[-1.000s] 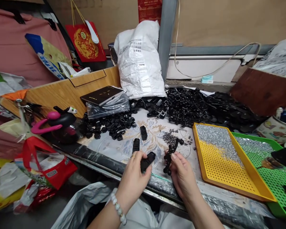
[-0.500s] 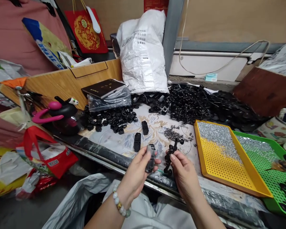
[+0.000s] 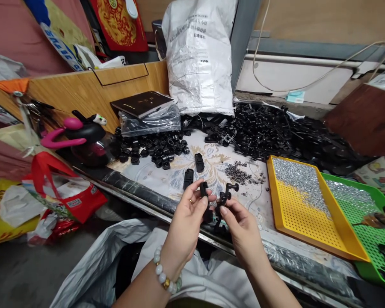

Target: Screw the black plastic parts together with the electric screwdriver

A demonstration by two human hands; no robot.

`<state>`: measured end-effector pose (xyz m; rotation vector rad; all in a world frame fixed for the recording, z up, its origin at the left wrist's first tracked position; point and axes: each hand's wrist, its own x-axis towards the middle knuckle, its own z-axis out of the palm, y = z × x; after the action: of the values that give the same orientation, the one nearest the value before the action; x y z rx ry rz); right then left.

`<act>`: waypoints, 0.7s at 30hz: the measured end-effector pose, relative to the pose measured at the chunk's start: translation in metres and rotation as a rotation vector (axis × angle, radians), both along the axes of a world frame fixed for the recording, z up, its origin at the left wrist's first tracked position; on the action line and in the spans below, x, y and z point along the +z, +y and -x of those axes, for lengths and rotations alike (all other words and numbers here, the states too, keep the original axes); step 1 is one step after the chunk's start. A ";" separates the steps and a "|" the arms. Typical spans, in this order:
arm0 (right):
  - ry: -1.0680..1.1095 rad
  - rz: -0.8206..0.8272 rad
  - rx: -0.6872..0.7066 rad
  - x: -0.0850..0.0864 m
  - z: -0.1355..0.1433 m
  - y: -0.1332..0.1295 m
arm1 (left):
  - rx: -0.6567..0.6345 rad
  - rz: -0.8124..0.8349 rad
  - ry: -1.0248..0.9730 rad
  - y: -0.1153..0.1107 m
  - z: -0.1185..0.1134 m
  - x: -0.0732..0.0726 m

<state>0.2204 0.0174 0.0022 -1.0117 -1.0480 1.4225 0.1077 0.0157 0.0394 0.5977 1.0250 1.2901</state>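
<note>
Near the table's front edge, my left hand [image 3: 191,214] pinches a black plastic housing [image 3: 204,190], which is turned partly on edge. Close beside it on the right, my right hand [image 3: 242,226] grips a knobbed black linkage [image 3: 223,200] between thumb and fingers. The two parts are very near each other; whether they touch is unclear. Two more black housings lie on the patterned table cover [image 3: 137,177], one at the centre [image 3: 199,162] and one just behind my left hand [image 3: 188,179]. Small dark pieces [image 3: 240,172] are scattered behind my right hand.
A yellow tray [image 3: 321,239] and green tray [image 3: 368,239] with silvery bits stand at right. Black parts [image 3: 263,128] are heaped behind, beside a white sack [image 3: 200,60]. Black rings [image 3: 160,149] and a glass pot [image 3: 93,147] are at left.
My left hand has turned the housing from facing up to partly on edge. Both hands are closer together, with the linkage moved left toward the housing. The camera view has shifted slightly.
</note>
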 end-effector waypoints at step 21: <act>-0.089 0.113 -0.018 0.004 0.002 0.001 | -0.063 -0.063 0.124 -0.005 -0.001 -0.001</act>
<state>0.2185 0.0183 0.0062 -1.1722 -1.0291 1.4457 0.1091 0.0111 0.0382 0.7604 1.0621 1.2458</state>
